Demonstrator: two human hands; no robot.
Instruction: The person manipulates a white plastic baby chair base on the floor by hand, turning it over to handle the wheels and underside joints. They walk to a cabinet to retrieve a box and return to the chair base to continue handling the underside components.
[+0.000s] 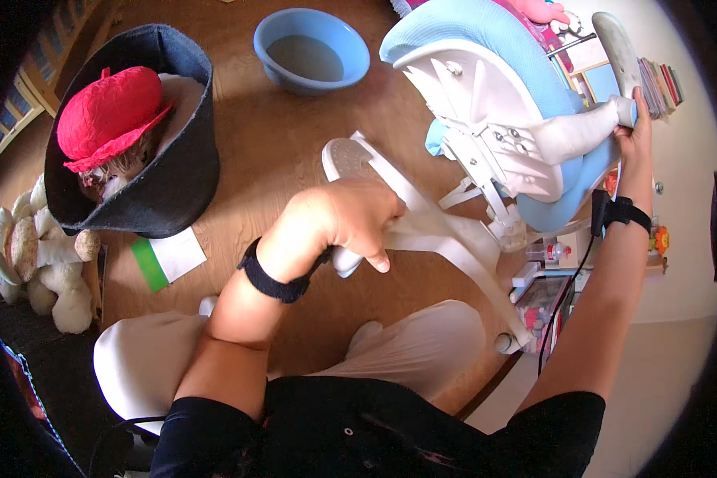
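A white chair (498, 151) with a light blue seat cover (442, 25) is tipped over in front of me, its underside and metal bolts showing. Around one of the white legs of its base (432, 237) my left hand (334, 213) is closed, some fingers hidden behind the palm. A rounded foot pad (344, 158) ends another leg just beyond that hand. At the upper right, my right hand (636, 127) grips the white armrest (585, 134) near its bend. Both my wrists wear black straps.
A dark felt basket (191, 171) holding a doll with a red hat (110, 115) stands left. Beyond the chair base is a blue basin (350, 68). Plush toys (52, 263) lie far left, near a green and white paper (175, 256). A plastic bottle (546, 252) is at right.
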